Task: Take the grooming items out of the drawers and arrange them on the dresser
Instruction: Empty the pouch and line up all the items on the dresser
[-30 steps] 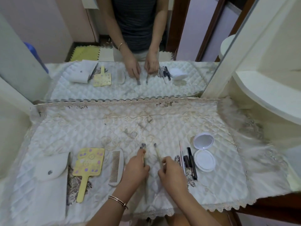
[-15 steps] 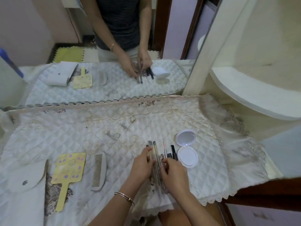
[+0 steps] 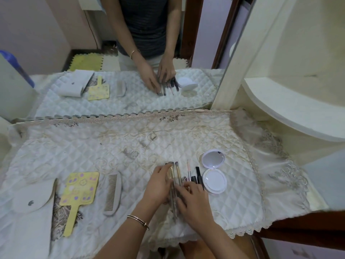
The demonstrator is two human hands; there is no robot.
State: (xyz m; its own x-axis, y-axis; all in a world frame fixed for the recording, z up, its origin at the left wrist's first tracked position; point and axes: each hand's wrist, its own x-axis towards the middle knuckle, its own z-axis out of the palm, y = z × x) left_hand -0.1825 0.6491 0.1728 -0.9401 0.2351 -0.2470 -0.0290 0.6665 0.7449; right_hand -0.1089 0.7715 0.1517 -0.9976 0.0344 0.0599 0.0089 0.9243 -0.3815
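A dresser top covered by a quilted cream cloth point(image 3: 112, 144) is seen from above, with grooming items laid along its near edge. At far left a white flap pouch point(image 3: 28, 199) with a single dark snap is set flat. Just beside it a yellow hand mirror point(image 3: 80, 189), decorated with purple shapes, is laid with its handle pointing toward the person. A grey comb point(image 3: 113, 193) is placed next, upright in the view and apart from the mirror.

Right of centre, a bundle of makeup brushes point(image 3: 175, 176) is lined up on the cloth, bristles pointing away. The left hand point(image 3: 158, 186), a thin bracelet point(image 3: 139, 220) worn at its wrist, is pressed against the bundle's left side with the fingers extended along the handles. The right hand point(image 3: 194, 200) is laid over the lower handles from the other side, its fingers bent across them; whether they are closed round the brushes cannot be told through the blur.

Just right of the bundle a slim pink-handled brush point(image 3: 189, 170) and two black tubes point(image 3: 198, 174) are ranged side by side. A round white compact point(image 3: 214, 181) is left open beside them, lid tilted back. A curved cream shelf point(image 3: 280, 113) is seen at far right. Both hands and the items are reflected in the wall mirror point(image 3: 56, 34) behind.
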